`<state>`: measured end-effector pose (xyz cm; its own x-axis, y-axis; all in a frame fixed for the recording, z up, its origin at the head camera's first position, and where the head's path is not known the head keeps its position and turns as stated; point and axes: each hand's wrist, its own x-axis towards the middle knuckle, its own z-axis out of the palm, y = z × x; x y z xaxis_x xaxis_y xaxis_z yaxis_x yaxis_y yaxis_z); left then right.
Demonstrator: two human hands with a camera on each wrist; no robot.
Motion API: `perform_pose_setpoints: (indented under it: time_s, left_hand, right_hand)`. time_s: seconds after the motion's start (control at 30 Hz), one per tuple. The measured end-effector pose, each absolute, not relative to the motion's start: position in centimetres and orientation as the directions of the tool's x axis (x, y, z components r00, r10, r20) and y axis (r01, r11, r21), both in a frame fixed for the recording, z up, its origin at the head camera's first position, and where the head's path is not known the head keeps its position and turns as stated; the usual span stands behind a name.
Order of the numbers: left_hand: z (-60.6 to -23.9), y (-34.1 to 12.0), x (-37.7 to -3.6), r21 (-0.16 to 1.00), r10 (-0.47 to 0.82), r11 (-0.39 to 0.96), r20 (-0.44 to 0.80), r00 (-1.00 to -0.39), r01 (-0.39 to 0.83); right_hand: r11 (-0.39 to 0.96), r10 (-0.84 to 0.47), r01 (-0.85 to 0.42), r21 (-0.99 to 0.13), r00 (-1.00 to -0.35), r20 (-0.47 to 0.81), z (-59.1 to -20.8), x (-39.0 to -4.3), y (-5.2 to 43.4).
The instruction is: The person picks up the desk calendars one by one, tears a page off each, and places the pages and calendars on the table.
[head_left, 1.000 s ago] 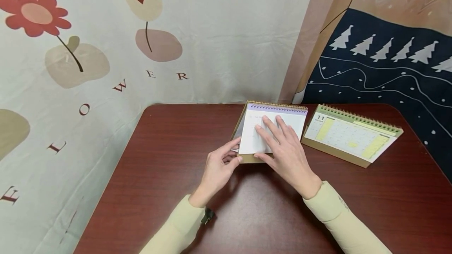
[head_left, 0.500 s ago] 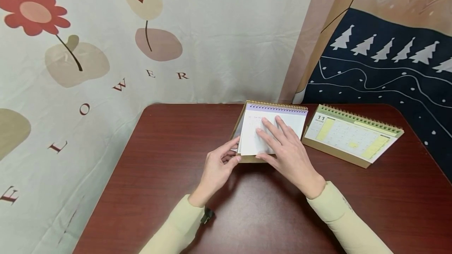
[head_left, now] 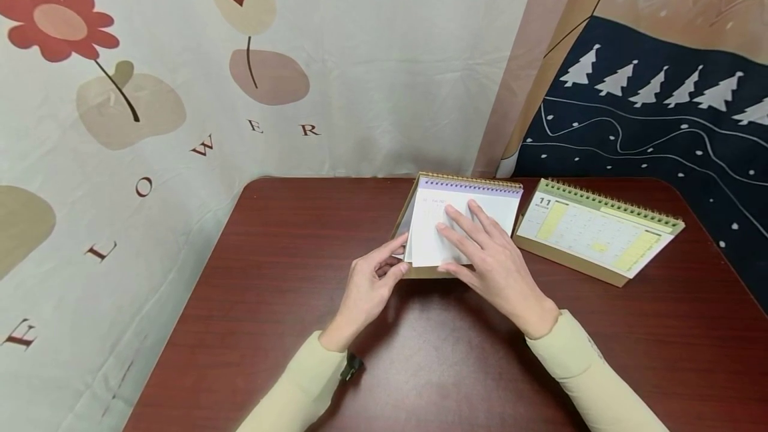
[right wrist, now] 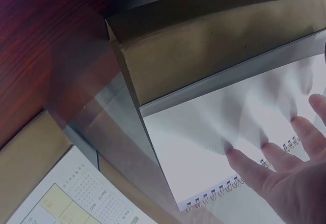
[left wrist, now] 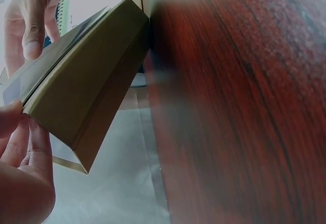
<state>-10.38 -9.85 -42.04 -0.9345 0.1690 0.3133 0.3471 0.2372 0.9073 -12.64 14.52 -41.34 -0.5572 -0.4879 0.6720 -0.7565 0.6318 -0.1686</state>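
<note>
A spiral-bound desk calendar (head_left: 427,235) with a purple top strip stands on a brown cardboard base near the table's back edge. Its lower left corner is held by my left hand (head_left: 369,289), thumb in front and fingers behind the board. Across the white front page (right wrist: 204,132) the fingers of my right hand (head_left: 495,259) lie spread, fingertips on the paper. The page sits slightly askew over the sheets beneath it. From the left wrist, the folded cardboard base (left wrist: 86,76) shows from its underside, tilted in view, with the left thumb and fingers at its corner.
To the right stands a second desk calendar (head_left: 600,235), green-topped and showing 11, close beside the first. A dark red wooden table (head_left: 288,272) carries both. A white flower-printed cloth (head_left: 384,65) and a dark tree-printed cloth (head_left: 648,139) hang behind.
The front page has skewed, its lower left corner shifting right and toward me. My right hand has slid slightly the same way. The left hand has hardly moved.
</note>
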Motion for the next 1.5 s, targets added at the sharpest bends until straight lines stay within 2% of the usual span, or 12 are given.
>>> perform_pose_setpoints:
  time_s: [0.37,0.83,1.1,1.5]
  left_hand:
    - [-42.1,-9.8,-10.5,0.907,0.142,0.216,0.337,-0.931,0.361]
    - [-41.9,-9.7,-10.6,0.915,0.116,0.239,0.305,-0.945,0.324]
    - [-41.9,-9.7,-10.7,0.929,0.11,0.214,0.283,-0.953,0.301]
    - [-42.1,-9.8,-10.6,0.934,0.096,0.221,0.264,-0.96,0.28]
  right_hand:
    - [0.635,-0.494,-0.751,-0.178,-0.573,0.654,-41.2,-12.3,14.8]
    - [0.606,-0.479,-0.76,-0.234,-0.584,0.656,-41.0,-11.5,15.4]
    - [0.566,-0.454,-0.783,-0.257,-0.557,0.695,-41.1,-11.2,15.7]
    - [0.556,-0.432,-0.784,-0.275,-0.556,0.71,-41.1,-10.9,15.9]
